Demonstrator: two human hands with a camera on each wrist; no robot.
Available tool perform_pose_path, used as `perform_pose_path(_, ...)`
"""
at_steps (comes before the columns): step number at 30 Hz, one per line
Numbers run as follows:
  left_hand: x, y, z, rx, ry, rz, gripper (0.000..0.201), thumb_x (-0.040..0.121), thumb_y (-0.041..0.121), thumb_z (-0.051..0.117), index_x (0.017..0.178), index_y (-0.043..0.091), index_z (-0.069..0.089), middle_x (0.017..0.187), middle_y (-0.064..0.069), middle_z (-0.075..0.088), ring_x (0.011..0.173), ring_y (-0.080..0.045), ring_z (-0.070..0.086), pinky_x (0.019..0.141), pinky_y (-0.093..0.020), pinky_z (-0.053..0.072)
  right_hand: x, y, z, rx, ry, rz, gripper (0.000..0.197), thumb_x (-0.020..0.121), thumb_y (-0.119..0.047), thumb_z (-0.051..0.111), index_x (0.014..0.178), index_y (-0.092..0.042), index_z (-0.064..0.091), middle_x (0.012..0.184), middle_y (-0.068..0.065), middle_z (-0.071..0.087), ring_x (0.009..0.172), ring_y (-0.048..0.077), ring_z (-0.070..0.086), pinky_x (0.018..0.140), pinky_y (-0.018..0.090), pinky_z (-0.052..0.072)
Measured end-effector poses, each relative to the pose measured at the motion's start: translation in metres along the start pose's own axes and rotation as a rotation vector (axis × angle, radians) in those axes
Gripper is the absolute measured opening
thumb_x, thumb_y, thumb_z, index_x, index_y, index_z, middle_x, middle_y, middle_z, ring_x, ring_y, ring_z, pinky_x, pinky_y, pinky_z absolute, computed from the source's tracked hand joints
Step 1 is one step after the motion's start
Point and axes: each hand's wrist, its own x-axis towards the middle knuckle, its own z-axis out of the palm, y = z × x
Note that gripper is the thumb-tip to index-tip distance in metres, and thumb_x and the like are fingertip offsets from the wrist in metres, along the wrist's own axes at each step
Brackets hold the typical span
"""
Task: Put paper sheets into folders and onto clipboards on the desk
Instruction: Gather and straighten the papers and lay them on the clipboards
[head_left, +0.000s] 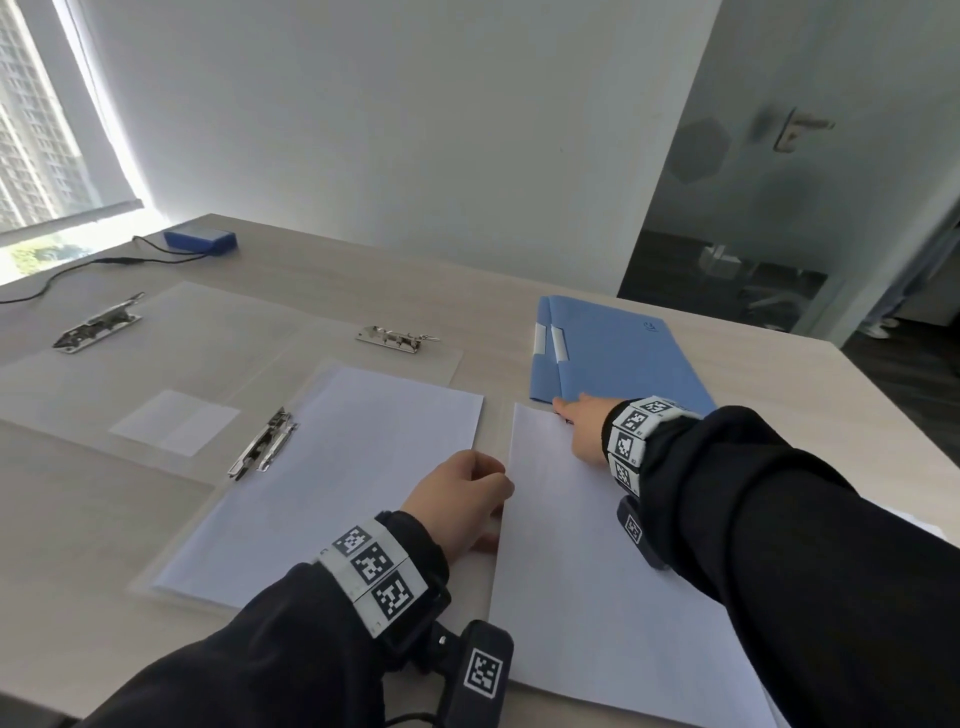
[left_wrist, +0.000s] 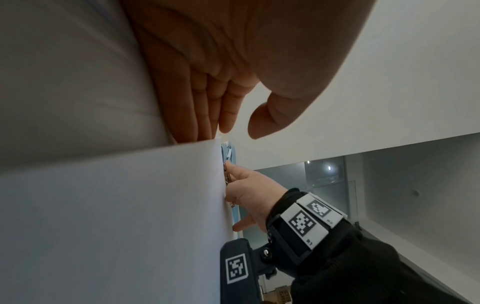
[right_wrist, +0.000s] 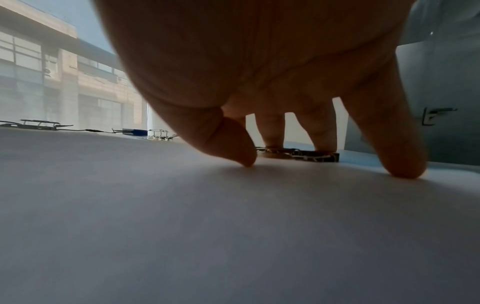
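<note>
A white paper sheet (head_left: 597, 571) lies on the desk in front of me, just short of two blue folders (head_left: 623, 353). My left hand (head_left: 467, 488) touches the sheet's left edge with straight, closed fingers (left_wrist: 207, 115), thumb apart. My right hand (head_left: 582, 421) is spread over the sheet's far end. Its thumb and little finger (right_wrist: 400, 164) press on the paper (right_wrist: 207, 226) while the middle fingers touch a metal clip (right_wrist: 306, 155). To the left, another sheet (head_left: 337, 467) lies on a clear clipboard under its clip (head_left: 265, 447).
Two more clear clipboards with metal clips (head_left: 98, 325) (head_left: 397, 338) lie at the left and back. A blue box (head_left: 200, 241) with a black cable sits at the far left. The desk edge (head_left: 883, 415) runs along the right, by a glass door.
</note>
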Motion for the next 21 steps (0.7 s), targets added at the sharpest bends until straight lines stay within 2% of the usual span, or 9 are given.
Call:
perform_pose_path(3,0.000,0.000,0.000,-0.005,0.004,0.002,0.021,0.078,0.022,0.059,0.098,0.018,0.062,0.105,-0.016,0.068,0.099,-0.033,0.067,0.076,-0.052,0.061,0.001,0.002,0.001,0.035,-0.008,-0.030,0.074,0.094,-0.012,0.038,0.156,-0.030,0.001,0.166,0.009,0.000,0.146,0.036,0.027,0.116,0.043,0.031)
perform_pose_path(6,0.000,0.000,0.000,-0.009,0.012,-0.005,0.020,0.078,0.021,0.059,0.097,0.017,0.062,0.105,-0.016,0.068,0.100,-0.033,0.067,0.075,-0.053,0.061,-0.006,0.011,0.002,0.179,0.025,-0.077,0.076,0.093,-0.014,0.043,0.157,-0.030,0.005,0.166,0.005,0.000,0.149,0.030,0.020,0.117,0.035,0.027)
perform_pose_path(8,-0.002,0.001,-0.001,-0.012,0.020,-0.011,0.024,0.072,0.023,0.060,0.095,0.017,0.063,0.105,-0.017,0.069,0.100,-0.035,0.067,0.075,-0.054,0.060,-0.013,0.022,0.003,0.393,0.073,-0.113,0.075,0.091,-0.016,0.050,0.156,-0.028,0.014,0.166,0.001,0.005,0.150,0.026,0.017,0.113,0.031,0.026)
perform_pose_path(10,-0.003,0.001,-0.002,-0.017,0.022,-0.013,0.028,0.067,0.026,0.060,0.093,0.017,0.063,0.105,-0.017,0.069,0.100,-0.035,0.068,0.075,-0.056,0.060,-0.024,0.036,0.008,0.698,0.170,-0.118,0.070,0.091,-0.017,0.055,0.154,-0.024,0.026,0.164,0.004,0.018,0.148,0.025,0.023,0.110,0.029,0.026)
perform_pose_path(12,-0.006,0.003,-0.002,-0.028,0.022,-0.009,0.026,0.068,0.024,0.060,0.093,0.015,0.063,0.104,-0.018,0.069,0.100,-0.036,0.068,0.076,-0.057,0.059,-0.041,0.055,0.020,1.052,0.304,-0.059,0.060,0.092,-0.011,0.056,0.148,-0.019,0.038,0.156,0.010,0.036,0.142,0.028,0.034,0.107,0.033,0.031)
perform_pose_path(15,-0.012,0.005,0.000,-0.020,0.048,0.007,0.013,0.080,0.015,0.059,0.092,0.013,0.062,0.104,-0.019,0.068,0.101,-0.037,0.067,0.078,-0.055,0.059,-0.074,0.089,0.045,1.399,0.410,0.094,0.041,0.095,-0.009,0.053,0.136,-0.016,0.053,0.145,0.013,0.049,0.134,0.032,0.044,0.099,0.041,0.039)
perform_pose_path(18,-0.015,0.007,0.001,-0.004,0.061,0.008,0.012,0.083,0.013,0.058,0.094,0.012,0.061,0.107,-0.019,0.067,0.102,-0.037,0.067,0.081,-0.056,0.058,-0.114,0.118,0.072,1.613,0.356,0.205,0.022,0.096,-0.021,0.052,0.113,-0.025,0.064,0.132,0.003,0.057,0.122,0.024,0.053,0.091,0.047,0.048)
perform_pose_path(21,-0.017,0.006,0.003,0.033,0.057,0.005,0.015,0.082,0.017,0.060,0.096,0.014,0.061,0.108,-0.019,0.068,0.100,-0.037,0.068,0.082,-0.054,0.058,-0.150,0.134,0.094,1.779,0.285,0.226,0.023,0.095,-0.028,0.054,0.115,-0.024,0.065,0.125,0.001,0.061,0.117,0.022,0.056,0.092,0.055,0.050)
